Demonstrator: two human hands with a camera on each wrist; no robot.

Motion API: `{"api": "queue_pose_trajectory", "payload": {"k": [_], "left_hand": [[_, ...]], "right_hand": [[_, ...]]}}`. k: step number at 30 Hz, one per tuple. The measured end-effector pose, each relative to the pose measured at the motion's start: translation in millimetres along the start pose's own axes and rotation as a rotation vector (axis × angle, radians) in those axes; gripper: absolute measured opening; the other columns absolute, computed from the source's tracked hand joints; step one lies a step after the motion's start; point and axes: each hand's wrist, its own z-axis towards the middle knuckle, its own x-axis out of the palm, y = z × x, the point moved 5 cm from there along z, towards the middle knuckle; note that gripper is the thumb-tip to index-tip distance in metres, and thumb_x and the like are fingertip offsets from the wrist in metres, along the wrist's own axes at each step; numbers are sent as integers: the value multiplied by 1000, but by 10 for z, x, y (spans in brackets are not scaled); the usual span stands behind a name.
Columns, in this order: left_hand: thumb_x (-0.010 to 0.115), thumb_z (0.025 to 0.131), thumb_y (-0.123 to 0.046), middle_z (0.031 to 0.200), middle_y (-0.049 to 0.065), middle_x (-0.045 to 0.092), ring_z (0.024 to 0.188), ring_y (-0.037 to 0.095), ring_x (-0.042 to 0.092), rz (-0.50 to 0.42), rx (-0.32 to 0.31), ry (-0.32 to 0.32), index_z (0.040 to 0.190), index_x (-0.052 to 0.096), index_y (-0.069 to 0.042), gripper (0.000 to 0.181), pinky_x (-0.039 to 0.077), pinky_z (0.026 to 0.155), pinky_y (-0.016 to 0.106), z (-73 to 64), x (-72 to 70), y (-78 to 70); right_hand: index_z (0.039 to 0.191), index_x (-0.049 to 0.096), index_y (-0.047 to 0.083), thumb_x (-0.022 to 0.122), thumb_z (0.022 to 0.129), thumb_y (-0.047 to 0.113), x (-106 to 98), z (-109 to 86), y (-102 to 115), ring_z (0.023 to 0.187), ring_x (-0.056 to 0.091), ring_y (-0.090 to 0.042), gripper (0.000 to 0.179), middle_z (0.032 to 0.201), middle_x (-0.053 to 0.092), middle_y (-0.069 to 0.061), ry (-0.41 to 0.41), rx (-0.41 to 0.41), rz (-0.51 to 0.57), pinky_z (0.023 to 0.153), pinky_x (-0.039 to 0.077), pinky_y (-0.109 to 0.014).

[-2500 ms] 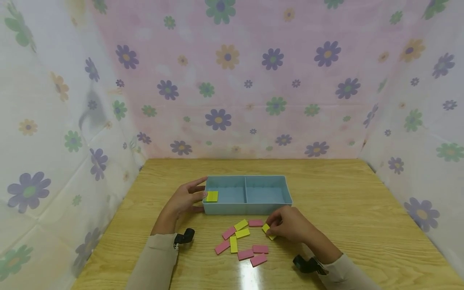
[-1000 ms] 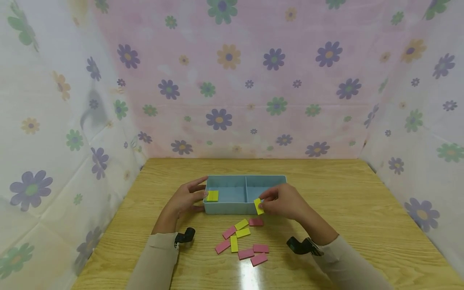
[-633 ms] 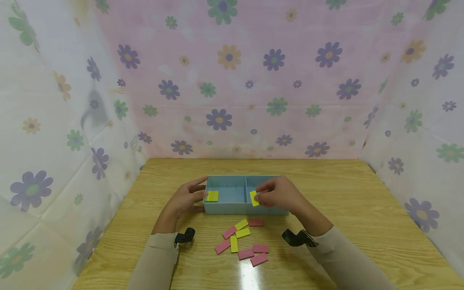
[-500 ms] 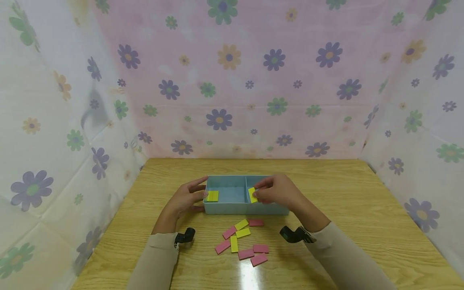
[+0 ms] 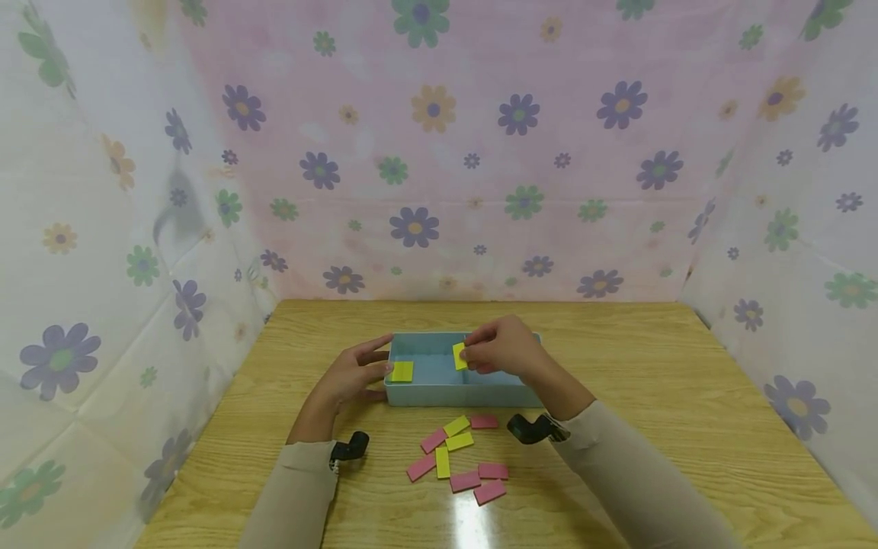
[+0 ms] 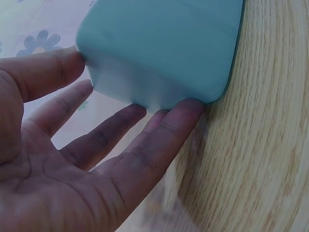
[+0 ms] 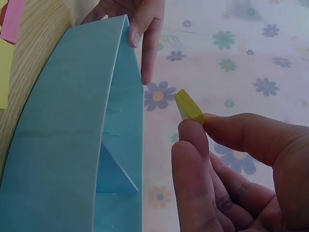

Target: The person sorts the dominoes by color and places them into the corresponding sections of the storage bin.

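above a blue box (image 5: 439, 395), close to its divider (image 7: 113, 171), the right hand (image 5: 504, 351) holds a yellow tile (image 5: 459, 356), its fingers (image 7: 190, 179) clamped on it, thumb against fingertip. the right wrist view shows the tile clear of the box, only its lower end covered by the grip. at the box's left end, the left hand (image 5: 348, 377) has its fingers spread apart and fairly straight, the tips resting against the outer wall and one tip at the rim. the box stands upright on a wooden desk (image 5: 617, 366), split into two compartments. flat in the near left corner of the left compartment lies a yellow piece (image 5: 402, 371); whether it is one tile or several is hard to tell. nearer the person, three yellow tiles (image 5: 459, 441) and six pink tiles (image 5: 465, 481) lie scattered flat, some touching or nearly so. a black device (image 5: 528, 428) sits at each wrist by the beige sleeves (image 5: 288, 496). behind the desk hangs flowered cloth (image 5: 439, 168).
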Motion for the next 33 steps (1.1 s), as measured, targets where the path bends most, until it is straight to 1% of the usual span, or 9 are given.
{"api": "queue_pose_trajectory", "payload": {"k": [4, 7, 10, 12, 14, 16, 21, 23, 33], "left_hand": [[68, 101, -13, 161, 16, 41, 137, 40, 55, 0, 0, 7, 159, 43, -31, 65, 59, 93, 57, -3, 7, -9], [67, 101, -12, 161, 17, 41, 137, 41, 54, -1, 3, 5, 159, 44, -30, 65, 59, 92, 58, -6, 7, -16], [67, 101, -10, 161, 17, 41, 138, 42, 53, -9, 2, 1, 159, 44, -30, 65, 58, 92, 58, -3, 5, -16], [67, 101, -10, 161, 17, 41, 138, 42, 53, -12, 0, 0, 159, 44, -29, 65, 58, 93, 59, -1, 2, -15], [67, 101, -10, 161, 17, 41, 138, 42, 53, -14, -3, 0, 159, 44, -29, 65, 58, 93, 59, -1, -2, -14], [67, 101, -10, 161, 17, 41, 138, 41, 53, -8, -3, 0, 159, 44, -29, 65, 58, 93, 59, -5, -5, -17], [67, 101, -11, 161, 18, 41, 137, 41, 54, 4, 3, -1, 159, 44, -30, 65, 58, 92, 59, -10, -13, -26], [68, 101, -11, 161, 17, 42, 136, 41, 55, 4, 4, -4, 158, 45, -31, 64, 58, 92, 59, -10, -16, -27], [68, 101, -12, 160, 17, 43, 134, 39, 57, 16, -5, -6, 158, 45, -31, 65, 60, 89, 56, 3, 10, -12]], "right_hand": [[110, 77, 4, 82, 89, 20, 30, 56, 19, 94, 76, -37, 26, 98, 77, -12, -8, -5, 11, 79, 64, -44], [110, 78, 5, 82, 89, 20, 54, 100, 31, 89, 77, -32, 26, 97, 78, -11, -6, 3, 19, 81, 64, -46], [110, 78, 5, 82, 89, 20, 83, 135, 44, 85, 77, -26, 26, 97, 78, -11, -5, 18, 28, 80, 64, -45], [110, 77, 4, 83, 89, 19, 106, 156, 54, 84, 77, -26, 26, 97, 78, -12, -4, 26, 36, 78, 65, -42], [109, 77, 4, 83, 89, 19, 128, 176, 57, 85, 77, -26, 26, 97, 78, -12, -5, 35, 43, 75, 65, -39], [108, 78, 4, 83, 89, 18, 154, 199, 56, 88, 77, -30, 25, 97, 78, -12, -5, 47, 52, 75, 65, -38], [108, 78, 3, 83, 89, 18, 205, 266, 39, 96, 76, -37, 24, 96, 78, -12, -15, 66, 62, 81, 64, -44], [108, 78, 3, 83, 89, 18, 223, 294, 35, 97, 76, -37, 24, 96, 78, -12, -21, 71, 61, 83, 64, -45], [104, 80, 4, 83, 88, 16, 314, 413, 0, 80, 77, -22, 20, 92, 79, -10, -32, 89, 72, 85, 63, -47]]}}
